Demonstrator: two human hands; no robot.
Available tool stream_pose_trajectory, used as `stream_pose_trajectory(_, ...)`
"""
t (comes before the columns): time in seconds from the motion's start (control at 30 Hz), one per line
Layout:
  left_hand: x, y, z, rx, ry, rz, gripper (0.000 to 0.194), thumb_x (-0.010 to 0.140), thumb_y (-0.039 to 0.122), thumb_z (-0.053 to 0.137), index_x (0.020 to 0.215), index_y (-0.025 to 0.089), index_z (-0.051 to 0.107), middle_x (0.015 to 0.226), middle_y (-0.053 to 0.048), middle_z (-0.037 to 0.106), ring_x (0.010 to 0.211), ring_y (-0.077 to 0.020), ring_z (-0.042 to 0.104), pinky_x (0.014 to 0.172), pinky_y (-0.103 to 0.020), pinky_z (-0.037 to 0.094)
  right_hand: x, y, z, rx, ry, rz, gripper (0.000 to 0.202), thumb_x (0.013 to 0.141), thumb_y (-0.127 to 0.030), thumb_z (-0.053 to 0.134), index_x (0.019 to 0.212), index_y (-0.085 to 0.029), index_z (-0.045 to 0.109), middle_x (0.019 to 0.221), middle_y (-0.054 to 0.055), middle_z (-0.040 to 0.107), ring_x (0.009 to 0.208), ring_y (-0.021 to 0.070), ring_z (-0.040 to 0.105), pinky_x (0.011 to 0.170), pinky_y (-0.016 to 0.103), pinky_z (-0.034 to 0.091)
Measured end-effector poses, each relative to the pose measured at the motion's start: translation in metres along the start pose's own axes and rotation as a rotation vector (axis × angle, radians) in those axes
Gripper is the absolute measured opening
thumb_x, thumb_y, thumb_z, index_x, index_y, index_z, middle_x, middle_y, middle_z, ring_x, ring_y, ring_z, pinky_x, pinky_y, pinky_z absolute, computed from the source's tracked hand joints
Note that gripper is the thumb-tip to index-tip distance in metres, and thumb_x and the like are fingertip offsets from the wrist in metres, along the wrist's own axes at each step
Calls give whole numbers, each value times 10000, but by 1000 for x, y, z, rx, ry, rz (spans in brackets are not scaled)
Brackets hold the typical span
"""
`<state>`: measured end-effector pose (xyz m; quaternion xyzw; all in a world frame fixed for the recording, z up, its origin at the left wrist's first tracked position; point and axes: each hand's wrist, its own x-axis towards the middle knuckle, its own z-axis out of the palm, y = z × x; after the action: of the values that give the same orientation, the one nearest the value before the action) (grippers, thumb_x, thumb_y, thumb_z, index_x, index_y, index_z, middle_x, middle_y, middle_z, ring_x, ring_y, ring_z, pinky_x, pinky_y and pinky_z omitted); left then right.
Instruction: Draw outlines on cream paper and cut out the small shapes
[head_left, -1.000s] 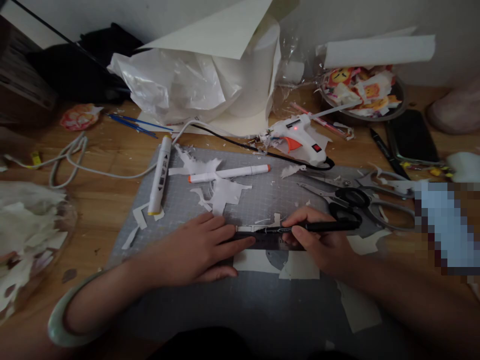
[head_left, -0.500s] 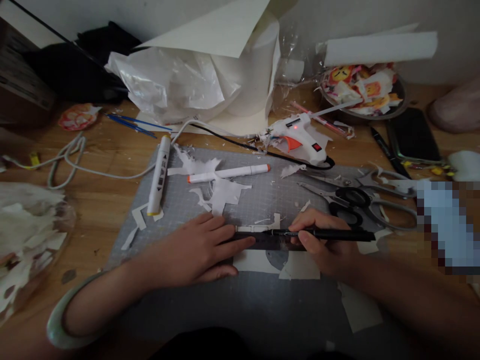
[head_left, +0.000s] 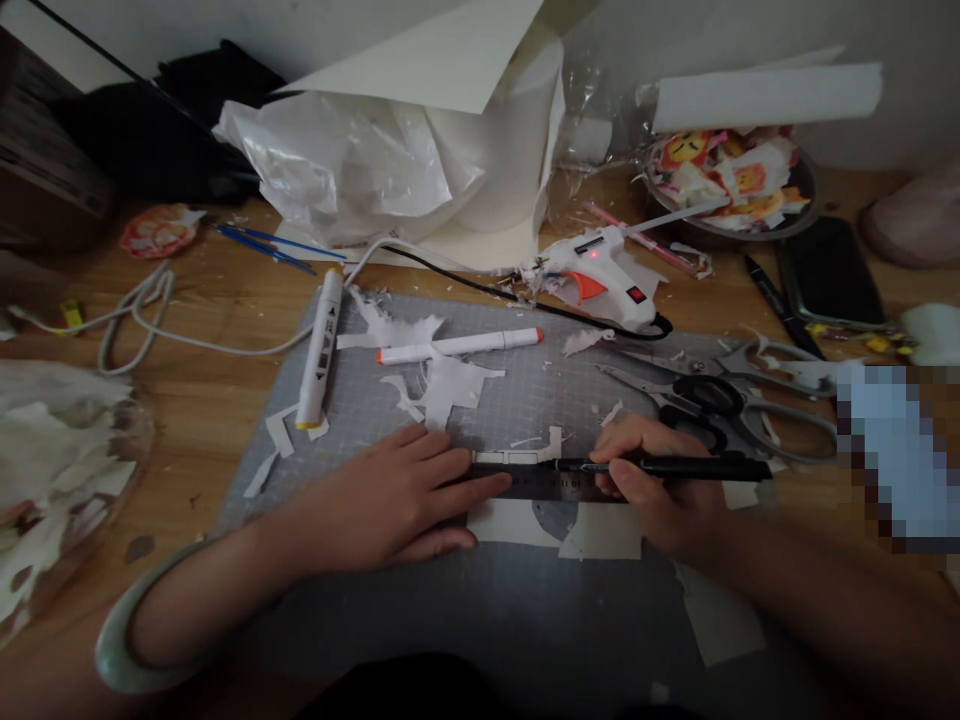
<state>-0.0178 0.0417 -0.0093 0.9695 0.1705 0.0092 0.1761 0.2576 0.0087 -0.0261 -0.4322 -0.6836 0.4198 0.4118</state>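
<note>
My left hand (head_left: pixel 397 495) lies flat with fingers stretched out, pressing on a dark steel ruler (head_left: pixel 544 484). Along the ruler's far edge shows a narrow white paper strip (head_left: pixel 521 458) with black lines drawn on it. My right hand (head_left: pixel 652 480) pinches a black pen (head_left: pixel 709 469), its tip at the ruler's edge near the right part of the strip. A larger white paper piece (head_left: pixel 502 521) with a rounded gap lies on the near side of the ruler. All rest on a grey cutting mat (head_left: pixel 360 620).
Scissors (head_left: pixel 705 395) lie to the right, beyond my right hand. A white glue gun (head_left: pixel 611 275) with a lit red light stands behind. White markers (head_left: pixel 319 350), paper scraps (head_left: pixel 454 385) and a cable (head_left: pixel 225 350) are about. A bowl (head_left: pixel 806 205) holds wrappers.
My right hand and the pen have slid a little to the right along the ruler, and the black line on the strip reaches farther. My left hand keeps its place.
</note>
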Motion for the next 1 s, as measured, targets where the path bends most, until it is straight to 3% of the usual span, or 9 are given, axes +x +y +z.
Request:
stream_pose_trajectory(0.43, 0, 0, -1, -13, -9, -7, 456, 998, 429, 316, 1347, 172, 459, 912, -66, 584, 810, -228, 508, 752, -363, 375, 1, 2, 0, 11, 23, -11, 113, 825, -135, 498, 820, -220, 572, 631, -29, 549, 527, 120, 520, 474, 243, 416)
stream_pose_trajectory(0.6, 0, -1, 0, -18, -6, 0, 450, 996, 425, 340, 1362, 186, 446, 919, -64, 584, 821, -222, 508, 748, -354, 377, 6, -14, -1, 58, 95, -115, 166, 779, -119, 501, 873, -230, 581, 655, -11, 606, 577, 154, 606, 529, 279, 500)
stream_pose_trajectory(0.77, 0, -2, -2, -6, 7, 8, 426, 994, 422, 354, 1341, 205, 471, 892, -57, 598, 789, -204, 512, 715, -333, 393, 7, -25, 9, 0, 40, -131, 227, 749, -68, 548, 904, -233, 568, 734, 4, 676, 646, 151, 680, 578, 246, 548)
stream_pose_trajectory(1.0, 2, -3, -3, 30, 85, 98, 380, 1008, 360, 347, 1241, 142, 554, 752, -38, 633, 698, -187, 556, 667, -319, 416, -3, -9, 26, 36, -27, 15, 163, 748, -119, 588, 852, -226, 523, 727, 2, 637, 604, 139, 641, 522, 236, 508)
